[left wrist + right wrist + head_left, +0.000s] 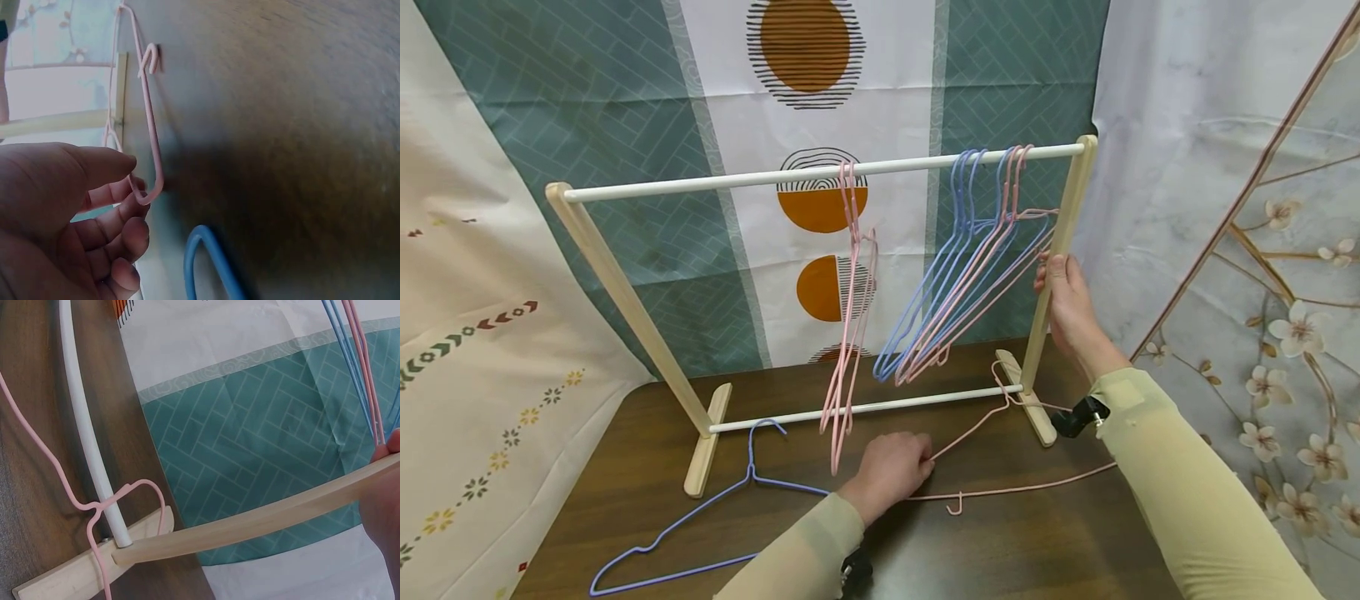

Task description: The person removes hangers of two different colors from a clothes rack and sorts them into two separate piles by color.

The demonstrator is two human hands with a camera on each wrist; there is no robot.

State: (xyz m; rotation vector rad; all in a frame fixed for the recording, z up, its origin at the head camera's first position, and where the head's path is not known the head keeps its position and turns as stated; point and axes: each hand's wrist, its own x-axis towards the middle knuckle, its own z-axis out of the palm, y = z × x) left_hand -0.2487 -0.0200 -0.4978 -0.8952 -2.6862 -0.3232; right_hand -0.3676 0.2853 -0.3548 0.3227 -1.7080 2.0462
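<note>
At three o'clock from the left hand [889,468], a pink hanger [1011,491] stretches along the worktop [970,562], its long axis roughly nine to three, near corner pinched in that hand's fingers. Toward two o'clock, the right hand [1072,312], farther from that corner, grips the post [1038,350].

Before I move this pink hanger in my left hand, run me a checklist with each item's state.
1. Left hand on pink hanger: ok, pinching it near one corner.
2. Right hand on right post: ok, gripping it.
3. Top hook clear of lower bar: not ok, it crosses the bar.
4. Room on top bar: ok, much of its left half is bare.
5. Blue hanger clear of left sleeve: cannot tell, the sleeve hides part of it.
</note>
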